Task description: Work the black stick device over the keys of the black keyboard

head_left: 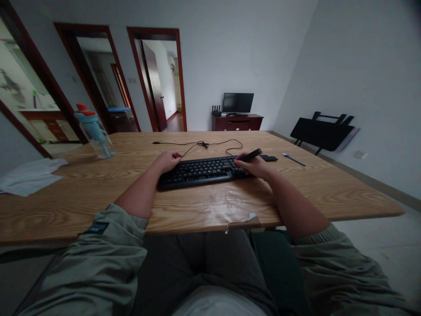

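A black keyboard [204,170] lies slightly askew on the wooden table. At its upper left corner is my left hand [168,161], fingers closed on the keyboard's edge. My right hand [253,166] is over the number pad end, closed around a dark, stick-like handle [252,154] that points up and to the right. The lower end of that handle is hidden by my fingers, so its kind does not show. Behind the keyboard, its black cable [204,144] lies loosely bundled. Just right of my right hand sits a flat black piece [269,158], partly hidden.
A small blue brush [294,159] rests on the table [315,188] to the right. On the left stand a clear bottle with a red lid [95,131] and white paper sheets [33,175]. The table's front edge, with peeling film, is close to my body.
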The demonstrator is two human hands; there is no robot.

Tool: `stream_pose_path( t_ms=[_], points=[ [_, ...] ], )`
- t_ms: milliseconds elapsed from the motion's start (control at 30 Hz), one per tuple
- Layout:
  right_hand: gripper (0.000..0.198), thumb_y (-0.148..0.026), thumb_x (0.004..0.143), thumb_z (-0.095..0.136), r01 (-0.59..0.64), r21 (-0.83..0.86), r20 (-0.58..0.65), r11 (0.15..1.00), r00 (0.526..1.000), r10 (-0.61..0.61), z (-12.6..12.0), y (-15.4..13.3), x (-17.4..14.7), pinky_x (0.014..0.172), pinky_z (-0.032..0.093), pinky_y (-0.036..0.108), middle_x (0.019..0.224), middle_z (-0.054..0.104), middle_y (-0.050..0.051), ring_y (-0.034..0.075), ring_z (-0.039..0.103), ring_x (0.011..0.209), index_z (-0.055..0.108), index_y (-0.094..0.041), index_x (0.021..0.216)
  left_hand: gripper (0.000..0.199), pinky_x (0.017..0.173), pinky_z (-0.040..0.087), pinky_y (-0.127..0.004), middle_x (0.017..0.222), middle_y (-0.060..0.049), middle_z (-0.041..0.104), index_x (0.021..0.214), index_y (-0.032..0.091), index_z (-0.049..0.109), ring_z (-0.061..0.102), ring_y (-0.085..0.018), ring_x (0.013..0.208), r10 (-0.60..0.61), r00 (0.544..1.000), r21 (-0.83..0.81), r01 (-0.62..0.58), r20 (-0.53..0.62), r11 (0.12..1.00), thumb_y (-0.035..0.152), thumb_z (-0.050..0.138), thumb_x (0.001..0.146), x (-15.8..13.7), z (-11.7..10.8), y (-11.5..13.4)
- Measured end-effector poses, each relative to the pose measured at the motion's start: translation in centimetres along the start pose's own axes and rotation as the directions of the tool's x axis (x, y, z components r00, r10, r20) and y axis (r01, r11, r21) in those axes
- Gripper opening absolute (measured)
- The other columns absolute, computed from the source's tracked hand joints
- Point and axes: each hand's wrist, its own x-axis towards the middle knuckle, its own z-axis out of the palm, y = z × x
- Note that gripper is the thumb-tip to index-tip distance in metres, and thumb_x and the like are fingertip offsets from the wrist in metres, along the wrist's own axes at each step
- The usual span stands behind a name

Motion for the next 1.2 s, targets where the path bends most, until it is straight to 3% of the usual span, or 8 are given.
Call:
stream_pose_path(
  t_ms=[267, 567, 833, 1033, 1200],
  points=[
    [0.030, -0.046, 0.077, 0.069, 0.007, -0.109, 0.026, 0.994, 1.000, -0.005, -1.0, 0.2, -0.2, 0.049, 0.044, 0.030, 0.065, 0.057, 0.000, 0.015, 0.052, 0.052, 0.063, -0.022, 0.094, 0.038, 0.078, 0.050, -0.031, 0.096, -0.008, 0.077, 0.103, 0.016, 0.076, 0.068, -0.022, 0.084, 0.005, 1.000, 0.012, -0.006, 0.018, 1.000, 0.036, 0.053, 0.082, 0.0, 0.0, 0.0],
    [0.026, -0.039, 0.080, 0.069, -0.078, 0.013, 0.010, 0.997, 0.997, 0.078, -0.5, -0.6, -0.5, 0.047, 0.045, 0.029, 0.069, 0.057, 0.002, 0.014, 0.051, 0.051, 0.061, -0.021, 0.096, 0.037, 0.076, 0.050, -0.030, 0.094, -0.008, 0.077, 0.102, 0.016, 0.076, 0.068, -0.022, 0.084, -0.001, 1.000, -0.008, 0.001, 0.017, 1.000, 0.036, 0.054, 0.080, 0.1, 0.1, 0.0],
    [0.027, -0.044, 0.081, 0.064, 0.042, 0.027, -0.008, 0.999, 0.999, -0.042, 0.5, -0.2, 0.1, 0.048, 0.048, 0.031, 0.073, 0.059, 0.001, 0.014, 0.052, 0.051, 0.062, -0.021, 0.095, 0.037, 0.077, 0.050, -0.031, 0.093, -0.008, 0.077, 0.102, 0.017, 0.077, 0.068, -0.022, 0.083, 0.038, 0.999, 0.035, -0.039, 0.032, 0.999, 0.037, 0.053, 0.082, -0.3, -0.1, 1.4],
    [0.032, -0.044, 0.081, 0.063, 0.097, -0.086, -0.091, 0.992, 0.990, -0.105, 0.3, 0.4, 0.6, 0.054, 0.050, 0.031, 0.076, 0.063, 0.002, 0.017, 0.057, 0.059, 0.065, -0.022, 0.104, 0.035, 0.080, 0.050, -0.030, 0.098, -0.008, 0.077, 0.103, 0.018, 0.077, 0.068, -0.022, 0.086, 0.086, 0.996, 0.053, -0.088, 0.033, 0.995, 0.033, 0.053, 0.084, -0.5, -0.3, 2.6],
    [0.029, -0.041, 0.082, 0.059, 0.158, -0.166, -0.242, 0.973, 0.950, -0.195, -0.1, 0.9, 1.8, 0.077, 0.054, 0.037, 0.088, 0.070, 0.005, 0.024, 0.066, 0.082, 0.067, -0.021, 0.102, 0.035, 0.081, 0.050, -0.032, 0.097, -0.009, 0.077, 0.104, 0.017, 0.077, 0.069, -0.023, 0.085, 0.098, 0.995, 0.055, -0.100, 0.032, 0.993, 0.032, 0.052, 0.085, -0.3, -0.5, 2.4]
  ],
)
